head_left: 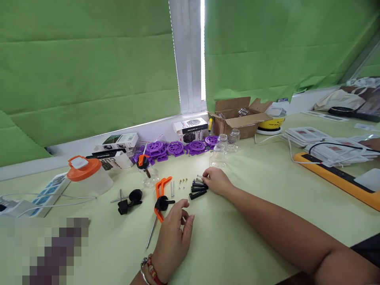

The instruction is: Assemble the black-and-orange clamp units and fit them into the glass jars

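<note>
My right hand (218, 181) reaches to the middle of the table, its fingertips pinched at a cluster of small metal springs (198, 180). Whether a spring is between them is hidden. Black tube-like parts (198, 192) lie just below those fingers. My left hand (176, 233) hovers nearer to me, palm turned inward, thumb and fingers loosely bent and apart, holding nothing. Beside it are an orange plastic piece (162, 188) and a black knob part (162, 203) with a metal rod (151, 232). Two thin silver pins (172, 189) and tiny brass-coloured pieces (183, 181) lie between the hands.
Purple plastic discs (175, 148) line the back, near clear jars (219, 154) and an open cardboard box (237, 120). On the left are an orange-lidded container (89, 174), a power strip (52, 194) and black parts (129, 201). An orange-and-black bar (338, 178) lies right.
</note>
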The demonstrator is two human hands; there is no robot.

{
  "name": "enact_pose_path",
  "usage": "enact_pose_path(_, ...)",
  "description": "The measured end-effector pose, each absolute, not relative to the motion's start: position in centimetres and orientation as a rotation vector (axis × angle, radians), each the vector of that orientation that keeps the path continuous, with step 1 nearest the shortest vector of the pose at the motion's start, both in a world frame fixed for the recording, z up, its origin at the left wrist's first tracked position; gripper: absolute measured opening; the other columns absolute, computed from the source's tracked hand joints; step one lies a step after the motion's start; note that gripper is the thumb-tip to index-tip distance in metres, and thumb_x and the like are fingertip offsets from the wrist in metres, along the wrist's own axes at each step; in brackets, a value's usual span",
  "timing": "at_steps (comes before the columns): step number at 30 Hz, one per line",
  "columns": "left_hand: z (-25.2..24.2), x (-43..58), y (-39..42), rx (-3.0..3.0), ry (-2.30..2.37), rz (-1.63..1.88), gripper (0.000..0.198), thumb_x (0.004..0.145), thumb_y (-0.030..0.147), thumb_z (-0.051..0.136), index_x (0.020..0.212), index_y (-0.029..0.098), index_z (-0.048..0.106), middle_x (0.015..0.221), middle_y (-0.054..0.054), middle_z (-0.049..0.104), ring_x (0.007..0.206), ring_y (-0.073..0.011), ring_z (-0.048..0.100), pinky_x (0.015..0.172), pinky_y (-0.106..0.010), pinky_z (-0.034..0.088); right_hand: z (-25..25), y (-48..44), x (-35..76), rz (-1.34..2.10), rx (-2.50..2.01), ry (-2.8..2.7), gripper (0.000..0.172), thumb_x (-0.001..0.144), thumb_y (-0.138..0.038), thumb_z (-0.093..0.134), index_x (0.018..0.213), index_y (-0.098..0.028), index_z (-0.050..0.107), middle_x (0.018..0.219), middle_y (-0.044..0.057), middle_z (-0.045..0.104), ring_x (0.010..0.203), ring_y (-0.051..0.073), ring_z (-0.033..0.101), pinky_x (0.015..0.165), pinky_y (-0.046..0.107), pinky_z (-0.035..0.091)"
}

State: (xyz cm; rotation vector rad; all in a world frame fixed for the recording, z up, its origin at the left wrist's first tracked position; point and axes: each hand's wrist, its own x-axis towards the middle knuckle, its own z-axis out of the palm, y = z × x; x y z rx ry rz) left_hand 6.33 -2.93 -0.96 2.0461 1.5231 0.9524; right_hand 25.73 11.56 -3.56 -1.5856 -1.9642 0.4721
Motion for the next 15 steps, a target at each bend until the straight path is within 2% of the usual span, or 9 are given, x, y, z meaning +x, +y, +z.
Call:
enact_pose_path(4, -1.2, 6.4, -3.2, 2.095, 1.446, 0.919, 0.030, 0.088, 0.024, 0.046, 0.118, 0.022, 0.044, 0.099, -0.006, 0.063, 0.074, -0.0138, 0.060, 0.070, -0.031, 0.052, -4.4, 12.0, 25.8, 0.458, -1.498, -2.078, 0.020, 0.082, -0.027, 0.054, 0.076, -0.018, 0.071, 0.087, 0.009, 0.067, 0.084, 0.021, 0.060, 0.075, 0.031, 0.044)
enact_pose_path(7, -1.3, 6.4, -3.3, 2.101, 1.435, 0.905, 0.031, 0.088, 0.024, 0.045, 0.120, 0.022, 0.043, 0.101, -0.006, 0.063, 0.072, -0.0131, 0.060, 0.069, -0.030, 0.052, -4.3, 11.0, 25.7, 0.426, -1.360, -2.146, 0.033, 0.090, -0.036, 0.044, 0.101, -0.016, 0.069, 0.102, 0.012, 0.065, 0.099, 0.024, 0.057, 0.089, 0.037, 0.042)
enact_pose_path(9, -1.2, 6.4, -3.3, 2.106, 1.434, 0.906, 0.030, 0.088, 0.023, 0.045, 0.118, 0.022, 0.044, 0.102, -0.006, 0.063, 0.072, -0.0131, 0.060, 0.069, -0.030, 0.052, -4.1, 10.0, 25.4, 0.376, -1.245, -2.227, 0.047, 0.089, -0.045, 0.045, 0.125, -0.018, 0.056, 0.126, 0.015, 0.055, 0.117, 0.029, 0.047, 0.098, 0.044, 0.036)
enact_pose_path(11, -1.0, 6.4, -3.3, 2.115, 1.430, 0.904, 0.028, 0.088, 0.024, 0.045, 0.117, 0.022, 0.045, 0.102, -0.006, 0.062, 0.073, -0.0135, 0.060, 0.068, -0.030, 0.052, -4.1, 9.1, 25.0, 0.340, -1.158, -2.348, 0.061, 0.085, -0.052, 0.049, 0.138, -0.022, 0.042, 0.143, 0.015, 0.038, 0.130, 0.035, 0.033, 0.102, 0.050, 0.031)
enact_pose_path(13, -1.0, 6.4, -3.3, 2.122, 1.422, 0.891, 0.028, 0.089, 0.024, 0.044, 0.116, 0.022, 0.044, 0.100, -0.006, 0.063, 0.073, -0.0137, 0.060, 0.068, -0.030, 0.052, -4.4, 8.5, 24.5, 0.313, -1.126, -2.463, 0.061, 0.086, -0.052, 0.048, 0.140, -0.025, 0.038, 0.149, 0.014, 0.028, 0.135, 0.038, 0.024, 0.104, 0.053, 0.028)
enact_pose_path(15, -1.1, 6.4, -3.3, 2.127, 1.419, 0.881, 0.029, 0.089, 0.024, 0.044, 0.118, 0.022, 0.043, 0.101, -0.006, 0.063, 0.074, -0.0138, 0.060, 0.069, -0.030, 0.052, -4.8, 8.6, 24.1, 0.292, -1.125, -2.533, 0.053, 0.091, -0.045, 0.042, 0.139, -0.023, 0.040, 0.150, 0.014, 0.027, 0.136, 0.037, 0.023, 0.106, 0.052, 0.027)
